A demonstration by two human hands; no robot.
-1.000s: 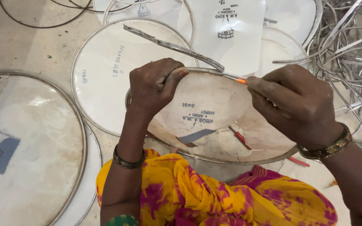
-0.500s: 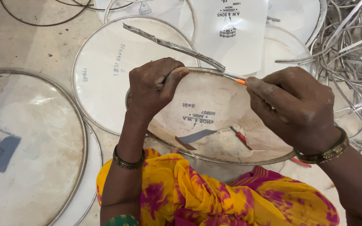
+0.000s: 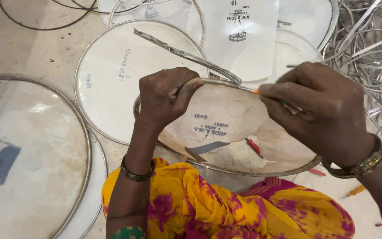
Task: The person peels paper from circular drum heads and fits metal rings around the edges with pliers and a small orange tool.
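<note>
Drum skin [image 3: 226, 128], round, metal-rimmed, on the lap: left hand [image 3: 164, 95] clenched on its far rim, right hand [image 3: 319, 110] pinching an orange-tipped tool [image 3: 261, 92] just beside that grip. Risk: tool may slip toward the left thumb or tear the thin sheet. The loose metal strip [image 3: 186, 55] above the grip looks sharp-edged.

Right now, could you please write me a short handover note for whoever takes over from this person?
Left hand grips the rim of the round, metal-hooped translucent drumhead on the lap.
Right hand holds a thin orange-tipped tool at the far rim, beside a loose bent metal strip.
Done: strip partly lifted from the hoop.
Left: the remaining rim, apparently.
More drumheads lie on the floor.
</note>
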